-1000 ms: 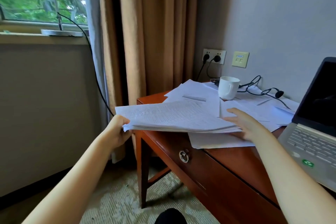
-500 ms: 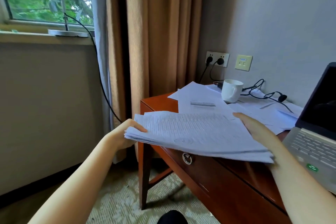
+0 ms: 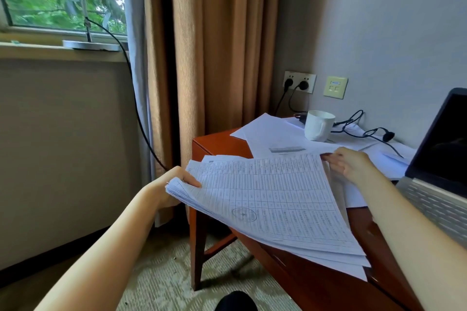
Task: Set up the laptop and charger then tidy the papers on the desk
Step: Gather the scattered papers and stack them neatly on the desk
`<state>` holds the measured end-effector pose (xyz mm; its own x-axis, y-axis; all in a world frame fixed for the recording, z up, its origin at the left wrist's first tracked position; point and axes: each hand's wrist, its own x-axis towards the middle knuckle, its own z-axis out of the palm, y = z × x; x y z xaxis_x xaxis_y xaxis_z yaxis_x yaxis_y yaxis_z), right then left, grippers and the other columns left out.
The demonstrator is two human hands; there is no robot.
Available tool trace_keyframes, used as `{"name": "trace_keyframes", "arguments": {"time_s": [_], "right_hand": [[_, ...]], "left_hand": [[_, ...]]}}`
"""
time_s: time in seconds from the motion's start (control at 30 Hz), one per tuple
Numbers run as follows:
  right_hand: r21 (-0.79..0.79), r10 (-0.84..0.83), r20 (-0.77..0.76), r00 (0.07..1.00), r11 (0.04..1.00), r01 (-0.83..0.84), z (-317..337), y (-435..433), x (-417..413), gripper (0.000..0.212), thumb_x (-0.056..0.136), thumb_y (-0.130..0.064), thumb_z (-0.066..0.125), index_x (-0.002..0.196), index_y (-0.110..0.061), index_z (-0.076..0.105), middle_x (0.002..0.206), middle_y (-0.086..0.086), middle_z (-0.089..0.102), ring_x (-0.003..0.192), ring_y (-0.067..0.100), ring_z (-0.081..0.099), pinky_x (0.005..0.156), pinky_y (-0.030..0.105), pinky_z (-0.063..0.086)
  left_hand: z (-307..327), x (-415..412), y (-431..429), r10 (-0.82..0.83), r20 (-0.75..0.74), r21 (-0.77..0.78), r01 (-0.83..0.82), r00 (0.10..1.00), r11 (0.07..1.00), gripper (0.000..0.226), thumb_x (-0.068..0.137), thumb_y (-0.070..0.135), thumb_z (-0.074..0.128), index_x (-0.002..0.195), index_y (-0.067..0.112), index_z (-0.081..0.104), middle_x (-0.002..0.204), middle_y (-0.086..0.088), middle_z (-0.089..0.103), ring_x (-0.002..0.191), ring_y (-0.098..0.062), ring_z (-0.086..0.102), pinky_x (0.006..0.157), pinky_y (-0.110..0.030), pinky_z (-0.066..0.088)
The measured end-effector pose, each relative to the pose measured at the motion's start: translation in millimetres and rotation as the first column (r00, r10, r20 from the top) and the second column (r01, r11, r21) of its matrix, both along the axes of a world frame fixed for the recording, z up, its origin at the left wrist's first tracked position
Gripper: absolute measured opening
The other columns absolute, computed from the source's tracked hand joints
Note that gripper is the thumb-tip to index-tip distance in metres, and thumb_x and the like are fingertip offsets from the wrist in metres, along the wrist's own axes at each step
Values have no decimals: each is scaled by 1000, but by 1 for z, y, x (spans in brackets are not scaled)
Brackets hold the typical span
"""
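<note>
Left hand [image 3: 174, 184] and right hand [image 3: 348, 164] hold the stack [image 3: 273, 199] up off the tabletop [image 3: 217, 144].

The left hand grips the stack's left corner, thumb on top. A second ago the stack lay low and flat at the tabletop's edge, with the right hand spread on it. Now it is raised and tipped toward the person, its near corner hanging out past the front edge. The right hand's fingers curl round the far right corner. So one bundle seems gathered, ready to be squared. The stack is thick, its top page a printed table with a round stamp, its edges fanned and uneven. Behind it, sheets [image 3: 267, 134] still lie loose under the mug [image 3: 319, 126], so tidying is only partly done. The laptop [image 3: 439, 159] stands open at far right.
</note>
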<state>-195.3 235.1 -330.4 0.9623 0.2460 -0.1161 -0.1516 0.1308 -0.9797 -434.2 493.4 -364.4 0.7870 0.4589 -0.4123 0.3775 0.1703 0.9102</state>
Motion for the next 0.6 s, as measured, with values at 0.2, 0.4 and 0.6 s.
{"name": "trace_keyframes", "arguments": {"time_s": [0.2,0.4,0.6], "right_hand": [[277,2,6,1000,961,-3,32,14,2,23,97,4,32,117,9,44,133,29,48,44,17,64,45,24,53],[471,60,-48,997,881,-31,46,28,-3,18,99,1,29,100,5,46,109,21,57,37,12,62,62,19,56],[387,106,-46,993,918,-80,54,40,-33,21,92,5,39,76,-5,49,42,5,62,37,10,62,41,16,50]], "left_hand": [[8,-6,2,48,-42,99,-43,998,994,15,87,-3,54,72,0,51,81,-13,54,73,-20,56,49,-22,51],[8,-9,2,247,30,43,-249,968,968,18,89,-6,53,73,2,54,81,-10,57,71,-18,62,74,-27,55],[6,2,-7,297,345,-190,-243,891,951,35,90,-17,26,66,0,45,44,-2,56,31,-5,54,35,-11,42]]}}
